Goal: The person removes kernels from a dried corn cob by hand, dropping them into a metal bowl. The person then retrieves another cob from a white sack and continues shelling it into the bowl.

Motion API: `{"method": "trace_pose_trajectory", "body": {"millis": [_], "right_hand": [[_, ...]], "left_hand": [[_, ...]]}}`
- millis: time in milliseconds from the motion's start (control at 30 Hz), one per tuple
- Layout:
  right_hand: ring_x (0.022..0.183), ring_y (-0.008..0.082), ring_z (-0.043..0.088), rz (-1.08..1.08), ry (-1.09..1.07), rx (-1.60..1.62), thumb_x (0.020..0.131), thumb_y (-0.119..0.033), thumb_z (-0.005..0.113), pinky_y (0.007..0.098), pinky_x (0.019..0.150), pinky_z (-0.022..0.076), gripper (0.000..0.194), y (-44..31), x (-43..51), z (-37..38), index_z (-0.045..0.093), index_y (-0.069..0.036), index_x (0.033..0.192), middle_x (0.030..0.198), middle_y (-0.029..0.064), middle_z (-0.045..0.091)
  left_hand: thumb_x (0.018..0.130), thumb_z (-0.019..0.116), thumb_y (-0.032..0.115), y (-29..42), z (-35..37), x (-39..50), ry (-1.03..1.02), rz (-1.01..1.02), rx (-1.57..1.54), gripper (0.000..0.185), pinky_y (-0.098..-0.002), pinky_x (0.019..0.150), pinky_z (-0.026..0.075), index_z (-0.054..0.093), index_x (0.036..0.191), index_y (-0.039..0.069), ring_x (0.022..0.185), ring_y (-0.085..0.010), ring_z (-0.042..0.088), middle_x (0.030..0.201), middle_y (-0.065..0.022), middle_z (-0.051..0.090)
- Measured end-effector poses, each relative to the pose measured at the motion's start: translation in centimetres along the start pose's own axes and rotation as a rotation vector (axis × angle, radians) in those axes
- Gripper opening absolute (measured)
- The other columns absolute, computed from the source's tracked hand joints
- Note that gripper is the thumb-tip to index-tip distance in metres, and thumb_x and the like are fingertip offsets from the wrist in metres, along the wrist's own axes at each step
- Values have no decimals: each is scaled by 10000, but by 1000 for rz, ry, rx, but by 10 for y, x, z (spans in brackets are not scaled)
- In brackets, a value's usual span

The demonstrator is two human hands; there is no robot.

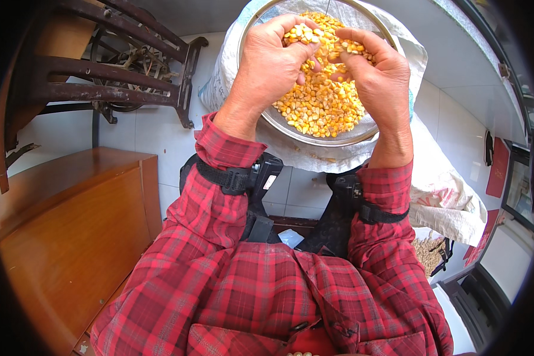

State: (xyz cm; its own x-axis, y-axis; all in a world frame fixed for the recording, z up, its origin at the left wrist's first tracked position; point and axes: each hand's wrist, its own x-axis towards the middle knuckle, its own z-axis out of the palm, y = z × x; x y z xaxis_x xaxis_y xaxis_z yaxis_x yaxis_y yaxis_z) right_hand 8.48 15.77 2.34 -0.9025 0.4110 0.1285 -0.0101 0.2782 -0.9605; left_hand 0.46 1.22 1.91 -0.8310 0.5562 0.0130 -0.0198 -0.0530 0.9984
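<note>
Loose yellow corn kernels point(322, 104) lie heaped on the mesh of a round metal-rimmed sieve point(333, 141). My left hand point(276, 62) is over the left side of the sieve, its fingers curled around a clump of kernels that shows between thumb and fingers. Opposite it, my right hand point(376, 71) holds more kernels on its bent fingers, with the thumb against them. A small gap separates the two hands, and some kernels there look blurred. Beneath the sieve is a white woven sack point(431, 178), draped down to the right.
On the left stand a dark metal treadle frame point(115, 80) and a brown wooden cabinet point(80, 196). A grey counter panel point(467, 66) runs along the right. Light floor tiles point(276, 189) show below the sack. Tan pellets or nuts point(427, 253) sit at lower right.
</note>
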Motion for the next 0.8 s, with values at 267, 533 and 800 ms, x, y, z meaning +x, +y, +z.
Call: {"method": "trace_pose_trajectory", "body": {"millis": [267, 533, 800], "right_hand": [[879, 201, 692, 33, 25, -31, 891, 60, 420, 266, 650, 601, 342, 3, 1, -11, 614, 29, 1171, 1039, 136, 641], [836, 196, 687, 35, 61, -476, 928, -73, 472, 267, 605, 549, 326, 25, 5, -26, 594, 2, 1221, 1037, 144, 652], [864, 316, 660, 69, -75, -754, 839, -192, 626, 370, 778, 504, 432, 22, 0, -18, 580, -11, 1228, 951, 216, 674]], "left_hand": [[928, 587, 75, -4, -7, 4, 38, -26, 55, 181, -205, 492, 503, 624, 1078, -20, 698, -146, 687, 907, -85, 677], [936, 572, 92, -7, -13, 6, 48, -106, 123, 213, -221, 525, 552, 618, 1100, -36, 737, -161, 691, 919, -99, 661], [881, 632, 142, -25, -17, 10, 6, 98, 677, 370, -273, 574, 542, 575, 1184, -63, 747, -165, 673, 890, -122, 661]]}}
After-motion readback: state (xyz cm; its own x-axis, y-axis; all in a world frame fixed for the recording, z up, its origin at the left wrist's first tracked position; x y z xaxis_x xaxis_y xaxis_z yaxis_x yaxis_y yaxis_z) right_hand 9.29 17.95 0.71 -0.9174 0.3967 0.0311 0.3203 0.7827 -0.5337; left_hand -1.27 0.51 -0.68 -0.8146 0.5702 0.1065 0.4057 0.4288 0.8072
